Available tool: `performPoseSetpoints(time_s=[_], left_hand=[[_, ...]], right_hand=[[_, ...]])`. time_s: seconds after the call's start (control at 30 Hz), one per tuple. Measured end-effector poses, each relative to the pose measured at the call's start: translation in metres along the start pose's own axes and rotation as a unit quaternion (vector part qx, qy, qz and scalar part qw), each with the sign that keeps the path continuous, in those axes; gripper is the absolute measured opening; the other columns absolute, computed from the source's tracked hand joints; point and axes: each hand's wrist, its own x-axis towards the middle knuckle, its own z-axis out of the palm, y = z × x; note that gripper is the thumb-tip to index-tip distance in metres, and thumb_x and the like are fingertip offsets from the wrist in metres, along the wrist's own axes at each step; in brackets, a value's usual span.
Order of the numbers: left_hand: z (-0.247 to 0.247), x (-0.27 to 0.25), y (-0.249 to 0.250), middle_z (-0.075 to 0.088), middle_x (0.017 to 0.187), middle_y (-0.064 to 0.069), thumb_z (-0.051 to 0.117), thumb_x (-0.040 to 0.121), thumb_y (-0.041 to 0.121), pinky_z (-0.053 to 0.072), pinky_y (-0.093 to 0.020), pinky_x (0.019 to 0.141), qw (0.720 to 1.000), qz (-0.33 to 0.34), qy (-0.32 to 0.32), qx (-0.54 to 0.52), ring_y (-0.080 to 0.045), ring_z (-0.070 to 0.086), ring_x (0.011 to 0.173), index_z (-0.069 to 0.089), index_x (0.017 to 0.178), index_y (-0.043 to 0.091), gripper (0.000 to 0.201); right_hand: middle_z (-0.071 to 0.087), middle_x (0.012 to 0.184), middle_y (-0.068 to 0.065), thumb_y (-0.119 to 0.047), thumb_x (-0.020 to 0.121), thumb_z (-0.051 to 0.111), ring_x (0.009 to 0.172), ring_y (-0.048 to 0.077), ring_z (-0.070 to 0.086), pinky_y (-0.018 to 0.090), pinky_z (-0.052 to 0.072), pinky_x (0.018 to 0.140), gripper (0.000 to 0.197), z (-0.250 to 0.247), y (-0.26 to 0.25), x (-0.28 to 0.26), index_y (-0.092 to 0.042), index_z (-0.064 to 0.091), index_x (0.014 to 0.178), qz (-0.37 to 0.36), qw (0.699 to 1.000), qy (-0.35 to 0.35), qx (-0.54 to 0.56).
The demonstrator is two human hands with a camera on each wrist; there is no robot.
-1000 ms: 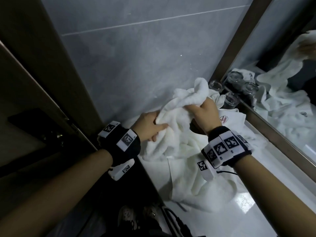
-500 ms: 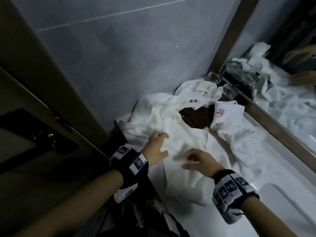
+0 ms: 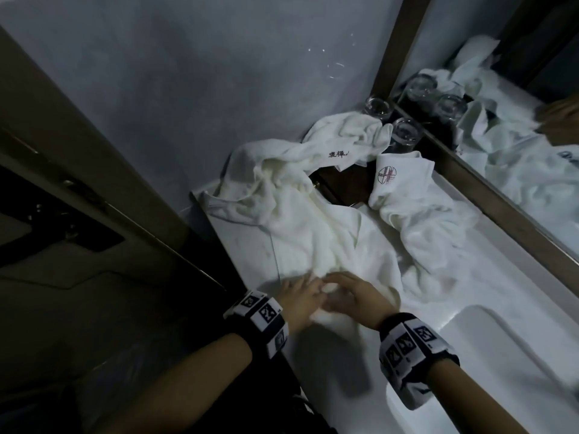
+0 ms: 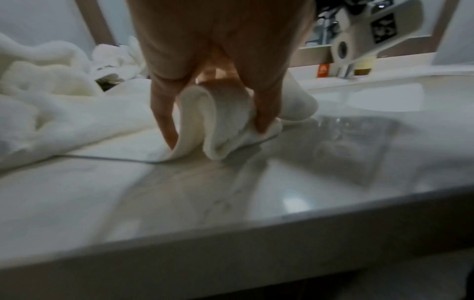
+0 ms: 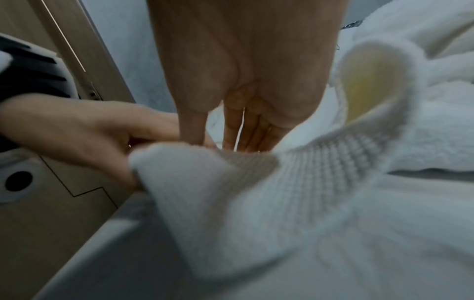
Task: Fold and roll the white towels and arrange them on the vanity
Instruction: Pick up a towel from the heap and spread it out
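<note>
White towel [image 3: 313, 233] edge pinched between left hand [image 3: 300, 300] and right hand [image 3: 351, 297].

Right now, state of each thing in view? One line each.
Large white terry towel: unfolded, crumpled on the white marble vanity top, near corner lifted.
Left hand: pinching that corner.
Right hand: fingers on the same corner; grip unclear.
White towel with red round logo: crumpled, unrolled.
White towel with dark lettering: crumpled, unrolled.
Clear drinking glasses: standing by the mirror.
</note>
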Motion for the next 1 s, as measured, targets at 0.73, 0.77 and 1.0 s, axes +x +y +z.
performPoseSetpoints(time_s=[0.73,0.77,1.0], left_hand=[[0.029,-0.107,-0.039,0.065,0.087,-0.008,0.055,0.091,0.023,0.042,-0.020,0.065,0.739,-0.188,0.335,-0.553,-0.016,0.058,0.081,0.067,0.092,0.005,0.022],[0.032,-0.109,-0.036,0.065,0.087,-0.008,0.055,0.092,0.025,0.042,-0.020,0.066,0.735,-0.189,0.342,-0.553,-0.015,0.058,0.081,0.066,0.091,0.005,0.023],[0.047,-0.114,-0.012,0.065,0.094,-0.016,0.055,0.091,0.018,0.044,-0.027,0.078,0.715,-0.170,0.388,-0.557,-0.018,0.058,0.088,0.061,0.096,-0.002,0.021]], right_hand=[[0.065,0.067,-0.006,-0.023,0.080,0.072,0.065,0.008,0.057,0.020,0.043,0.062,0.010,-0.014,-0.027,-0.059,-0.018,0.064,0.081,-0.030,0.990,0.140,0.007],[0.065,0.062,-0.011,-0.023,0.077,0.075,0.059,0.000,0.055,0.012,0.040,0.057,0.010,-0.014,-0.030,-0.063,-0.021,0.065,0.078,-0.035,0.991,0.124,0.023],[0.058,0.080,-0.004,-0.025,0.072,0.080,0.055,-0.002,0.055,0.014,0.043,0.049,0.016,0.005,-0.025,-0.084,-0.025,0.064,0.077,0.006,1.000,-0.002,-0.002]])
